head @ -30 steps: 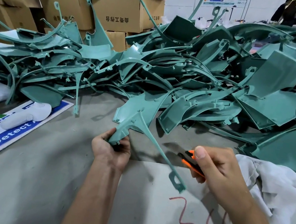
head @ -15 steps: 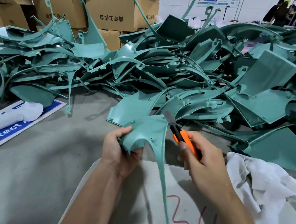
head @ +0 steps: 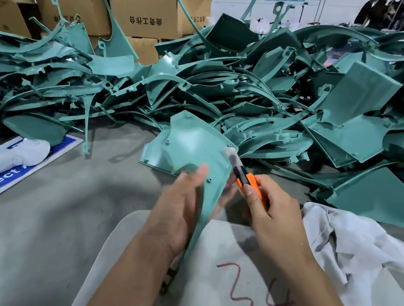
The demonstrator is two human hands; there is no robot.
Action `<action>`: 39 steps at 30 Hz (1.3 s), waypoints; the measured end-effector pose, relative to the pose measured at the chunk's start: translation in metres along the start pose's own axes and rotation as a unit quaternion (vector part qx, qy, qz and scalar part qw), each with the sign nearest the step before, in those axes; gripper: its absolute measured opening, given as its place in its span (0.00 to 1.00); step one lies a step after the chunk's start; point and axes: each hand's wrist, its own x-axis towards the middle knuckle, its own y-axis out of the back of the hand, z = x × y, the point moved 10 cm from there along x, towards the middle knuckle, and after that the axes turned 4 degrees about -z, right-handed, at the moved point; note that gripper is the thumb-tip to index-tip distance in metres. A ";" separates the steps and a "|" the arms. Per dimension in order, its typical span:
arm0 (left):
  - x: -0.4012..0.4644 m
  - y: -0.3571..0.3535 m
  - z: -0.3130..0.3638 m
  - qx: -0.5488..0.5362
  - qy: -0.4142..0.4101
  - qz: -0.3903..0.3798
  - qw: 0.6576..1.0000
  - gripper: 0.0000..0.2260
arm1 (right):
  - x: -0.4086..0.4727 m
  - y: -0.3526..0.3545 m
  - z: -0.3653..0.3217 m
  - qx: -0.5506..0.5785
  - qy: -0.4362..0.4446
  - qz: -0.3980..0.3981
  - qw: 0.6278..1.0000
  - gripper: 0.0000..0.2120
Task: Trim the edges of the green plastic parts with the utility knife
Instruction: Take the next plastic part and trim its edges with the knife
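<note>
- Left hand (head: 178,210) grip: thumb in front, fingers behind, holding the green plastic part (head: 196,149) upright above the worktop (head: 41,206); hand motion-blurred.
- Right hand (head: 272,217) grip: curled round the orange utility knife (head: 247,178), blade tip at the part's upper right edge.
- Part's thin tail hangs down over a grey board (head: 199,298) marked "34".
- Pile of green parts (head: 259,82) behind; white cloth (head: 355,248) at right.

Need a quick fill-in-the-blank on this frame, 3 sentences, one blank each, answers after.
1. The right hand holds a utility knife whose handle is ____.
2. The left hand grips one ____ plastic part.
3. The number written in red on the grey board is ____.

Missing words: orange; green; 34
</note>
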 end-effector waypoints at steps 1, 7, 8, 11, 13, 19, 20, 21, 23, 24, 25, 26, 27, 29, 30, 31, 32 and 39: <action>0.002 0.002 -0.003 0.079 -0.015 0.022 0.997 0.18 | -0.001 -0.001 0.000 -0.009 0.002 -0.003 1.000 0.07; -0.002 0.010 0.021 0.346 -0.137 0.128 0.919 0.13 | -0.001 0.001 -0.003 -0.019 0.006 0.009 1.000 0.08; -0.001 0.015 0.018 0.322 -0.125 0.137 0.929 0.14 | -0.001 0.002 -0.003 -0.018 0.008 0.011 1.000 0.09; 0.003 0.022 0.013 0.235 -0.095 0.138 0.957 0.19 | -0.002 0.003 -0.003 -0.009 0.015 0.017 1.000 0.09; 0.007 0.019 0.012 0.139 -0.088 0.101 0.981 0.20 | -0.003 0.002 -0.008 -0.003 0.026 0.017 1.000 0.08; 0.008 0.021 0.012 0.057 -0.096 0.085 0.990 0.18 | -0.009 -0.017 -0.027 0.015 0.077 -0.036 0.996 0.07; 0.008 0.023 0.012 0.066 -0.099 0.097 0.988 0.18 | -0.010 -0.021 -0.028 0.016 0.080 -0.050 0.995 0.08; 0.007 0.026 0.013 0.072 -0.099 0.110 0.986 0.18 | -0.011 -0.026 -0.028 0.017 0.082 -0.064 0.994 0.07; 0.005 0.031 0.014 0.066 -0.096 0.136 0.984 0.17 | -0.012 -0.032 -0.031 0.021 0.090 -0.087 0.992 0.06; 0.005 0.033 0.014 0.056 -0.093 0.149 0.983 0.17 | -0.013 -0.034 -0.032 0.023 0.094 -0.094 0.991 0.05; 0.004 0.037 0.014 0.048 -0.087 0.165 0.981 0.18 | -0.013 -0.034 -0.034 0.025 0.100 -0.099 0.990 0.05; 0.004 0.040 0.014 0.041 -0.081 0.181 0.979 0.18 | -0.013 -0.034 -0.037 0.026 0.106 -0.103 0.989 0.05; 0.003 0.043 0.014 0.035 -0.077 0.194 0.977 0.19 | -0.014 -0.034 -0.039 0.025 0.113 -0.107 0.987 0.05; 0.003 0.051 0.015 0.018 -0.080 0.218 0.972 0.20 | -0.015 -0.035 -0.043 0.026 0.124 -0.122 0.984 0.05; 0.003 0.053 0.016 0.011 -0.083 0.224 0.971 0.21 | -0.015 -0.036 -0.044 0.030 0.129 -0.132 0.982 0.04; 0.003 0.055 0.018 0.002 -0.085 0.225 0.971 0.22 | -0.017 -0.037 -0.045 0.035 0.133 -0.144 0.980 0.04; 0.004 0.056 0.018 -0.013 -0.085 0.219 0.972 0.23 | -0.018 -0.038 -0.046 0.039 0.137 -0.155 0.978 0.04; 0.008 0.061 0.036 -0.138 -0.127 0.152 0.970 0.18 | -0.024 -0.045 -0.056 0.050 0.162 -0.210 0.963 0.08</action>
